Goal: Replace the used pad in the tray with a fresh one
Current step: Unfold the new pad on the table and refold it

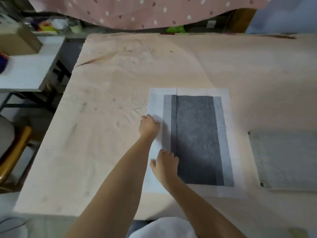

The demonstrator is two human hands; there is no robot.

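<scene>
Surface: pale peach cloth-covered tabletop [111, 93], creased and faintly stained, filling most of the view.
Pad: rectangular white-bordered absorbent pad with a dark grey centre [193, 140], lying flat on the tabletop right of the middle; its left portion is a folded flap showing a lighter grey strip and a wide white margin, with a straight crease running its length.
Left hand [148, 126]: fingers curled closed, knuckles down on the pad's white left margin near its outer edge; whether it pinches the sheet I cannot tell.
Right hand [165, 164]: fingers bent, pressing on the same left flap closer to the person, fingertips at the crease beside the dark centre.
Tray: grey, flat, round-cornered tray [283, 160] at the right, apart from the pad and cut off by the picture's edge.
Edges: pad's near edge sits close to the table's front edge.
Open room: bare cloth lies left of and beyond the pad.
Background: pink fabric with white dots [154, 11] hangs behind the table.
</scene>
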